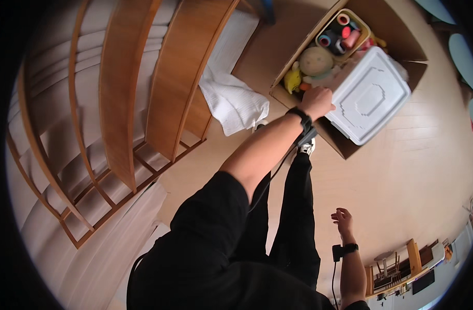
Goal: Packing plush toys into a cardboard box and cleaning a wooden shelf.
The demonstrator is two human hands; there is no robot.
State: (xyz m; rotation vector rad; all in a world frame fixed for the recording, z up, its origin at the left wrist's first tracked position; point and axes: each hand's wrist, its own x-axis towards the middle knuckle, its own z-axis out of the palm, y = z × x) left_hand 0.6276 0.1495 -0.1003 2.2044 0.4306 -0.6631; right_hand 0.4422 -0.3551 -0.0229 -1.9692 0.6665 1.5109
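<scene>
My left hand [317, 103] reaches into an open cardboard box [345, 149], its fingers curled closed against the left side of a white lidded storage bin [372, 95]. What the fingers grip is hidden beneath the hand. The bin lies slanted across the box. Just beyond the hand are a round beige plush toy [316, 62] and a yellow toy [292, 80]. A yellow-rimmed basket [367, 27] at the box's far end holds spools and small round items. Low at my right side, my right hand [343, 219] hangs empty with fingers loosely apart.
A wooden shelf rack [164, 82] stands on the left, beside pale curtain-like fabric. White cloth [234, 101] lies on the floor between rack and box. My shoe [308, 147] is by the box's near side. More shelving [396, 268] is at lower right.
</scene>
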